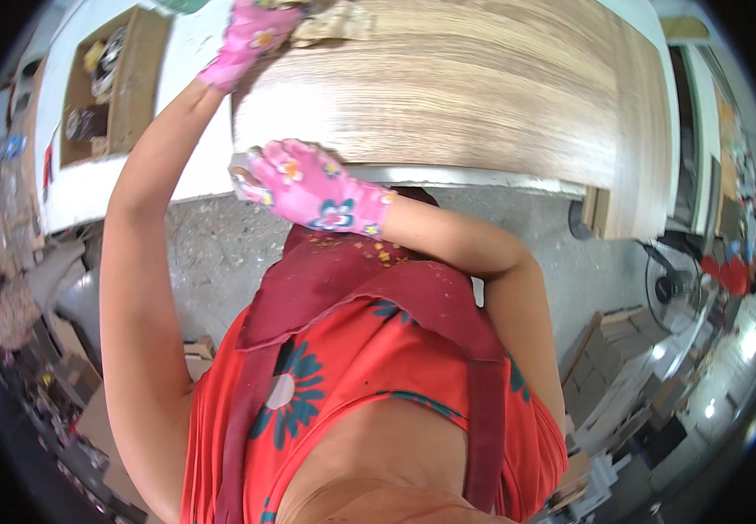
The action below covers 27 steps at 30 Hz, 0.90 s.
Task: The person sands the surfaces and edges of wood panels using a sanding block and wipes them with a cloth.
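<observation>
A large light wood-grain panel (483, 96) lies flat on the white work table in front of me. My left hand (254, 39), in a pink flowered glove, reaches to the panel's far left part. Its fingers close on a crumpled beige cloth (336, 24), partly cut off by the upper edge of the view. My right hand (312, 188), in a matching glove, is at the panel's near left corner. Its fingers are bent around the edge there, with the fingertips partly hidden.
Left of the panel, an open wooden box (138, 83) with small items stands on the white tabletop (195, 131). A red-handled tool (47, 166) lies beside it. On the right are a floor fan (670, 284) and stacked boards (614, 349). Grey concrete floor shows below the table.
</observation>
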{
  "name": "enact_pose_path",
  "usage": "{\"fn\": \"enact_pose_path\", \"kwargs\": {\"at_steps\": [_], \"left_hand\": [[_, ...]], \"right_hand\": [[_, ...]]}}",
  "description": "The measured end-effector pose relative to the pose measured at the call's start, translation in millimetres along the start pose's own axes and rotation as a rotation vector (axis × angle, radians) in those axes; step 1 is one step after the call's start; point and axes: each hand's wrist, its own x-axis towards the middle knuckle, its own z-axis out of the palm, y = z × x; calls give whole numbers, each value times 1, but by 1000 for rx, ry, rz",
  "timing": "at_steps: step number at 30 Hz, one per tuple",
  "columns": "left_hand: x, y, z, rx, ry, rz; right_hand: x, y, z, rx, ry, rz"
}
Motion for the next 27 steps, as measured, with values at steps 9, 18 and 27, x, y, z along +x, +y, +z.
{"fn": "enact_pose_path", "kwargs": {"at_steps": [9,18,27], "left_hand": [[-13,-47,-31,186,63,45],[-29,83,29,431,-986,254],[-14,109,164,405,-1077,503]], "right_hand": [[-245,67,-183,-578,-44,754],[-349,139,-277,53,1370,1196],[-261,180,-234,215,1554,981]]}}
